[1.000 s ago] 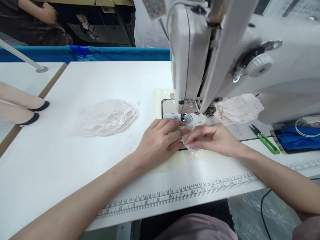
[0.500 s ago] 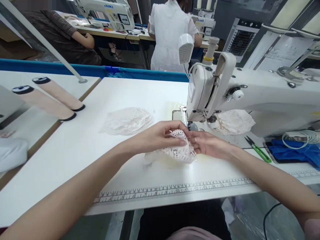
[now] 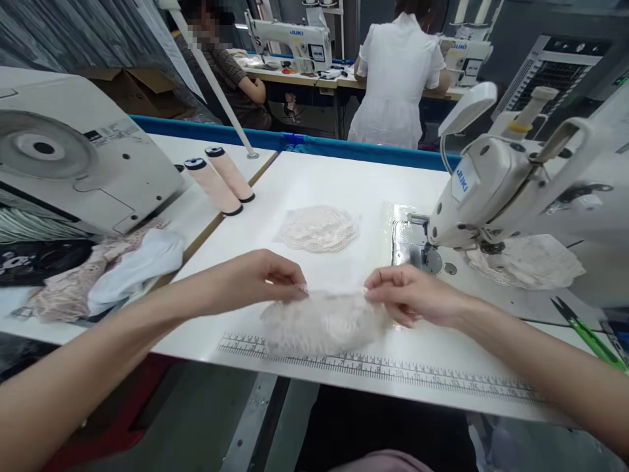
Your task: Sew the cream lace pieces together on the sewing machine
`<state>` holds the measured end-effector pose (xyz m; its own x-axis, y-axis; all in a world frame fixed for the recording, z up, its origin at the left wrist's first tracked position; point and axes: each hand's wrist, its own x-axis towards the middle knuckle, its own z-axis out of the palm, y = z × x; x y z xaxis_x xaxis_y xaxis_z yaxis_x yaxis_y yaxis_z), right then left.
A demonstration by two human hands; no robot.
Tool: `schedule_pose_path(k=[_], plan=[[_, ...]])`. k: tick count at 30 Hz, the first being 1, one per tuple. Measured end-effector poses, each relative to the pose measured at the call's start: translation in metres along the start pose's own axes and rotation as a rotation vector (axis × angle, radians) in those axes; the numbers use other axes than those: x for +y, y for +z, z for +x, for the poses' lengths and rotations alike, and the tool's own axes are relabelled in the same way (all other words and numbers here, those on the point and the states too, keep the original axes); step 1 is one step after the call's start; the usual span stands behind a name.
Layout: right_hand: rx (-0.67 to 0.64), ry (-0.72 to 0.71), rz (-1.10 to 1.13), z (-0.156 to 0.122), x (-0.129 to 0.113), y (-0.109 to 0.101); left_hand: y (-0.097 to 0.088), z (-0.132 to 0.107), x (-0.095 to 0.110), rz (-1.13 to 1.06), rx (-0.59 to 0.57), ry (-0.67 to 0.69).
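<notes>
A pale lace piece (image 3: 324, 324), smeared by motion, hangs stretched between my two hands above the front of the sewing table (image 3: 314, 174). My left hand (image 3: 275, 278) pinches its upper left corner. The upper right corner is pinched by my right hand (image 3: 405, 295), just in front of the sewing machine (image 3: 472, 190). Behind my hands, a stack of lace pieces (image 3: 317, 228) lies flat on the table. More lace (image 3: 533, 261) rests under the machine's arm, to the right of the needle area.
Green-handled thread snips (image 3: 590, 334) lie at the right. Two peach thread cones (image 3: 213, 187) lie at the left near a table seam. A second machine (image 3: 83, 151) and bunched fabric (image 3: 137, 262) are farther left. A printed ruler (image 3: 383, 370) follows the front edge. Two people sit beyond.
My hands have moved apart and left, away from the needle, and the bunched lace is now spread between them. The view has turned left.
</notes>
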<state>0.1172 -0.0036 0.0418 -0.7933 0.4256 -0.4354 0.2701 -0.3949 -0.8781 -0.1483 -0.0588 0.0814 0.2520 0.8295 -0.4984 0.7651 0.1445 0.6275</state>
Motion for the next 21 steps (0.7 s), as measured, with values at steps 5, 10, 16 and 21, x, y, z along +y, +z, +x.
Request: schedule_pose_path(k=[5,10,16,21], plan=[[0.276,-0.425,-0.083,0.05,-0.047,0.003,-0.054,0.017,-0.006,-0.205,0.587,0.067],[0.553,-0.867,-0.52,0.092,-0.062,-0.016,-0.08,0.039,-0.015,-0.235,0.852,0.274],[0.533,-0.765,-0.898,0.104,-0.013,-0.024,-0.041,0.061,-0.062,-0.227,0.629,0.192],[0.551,-0.76,-0.986,0.103,-0.007,-0.024,-0.026,0.059,-0.067,-0.164,0.558,0.217]])
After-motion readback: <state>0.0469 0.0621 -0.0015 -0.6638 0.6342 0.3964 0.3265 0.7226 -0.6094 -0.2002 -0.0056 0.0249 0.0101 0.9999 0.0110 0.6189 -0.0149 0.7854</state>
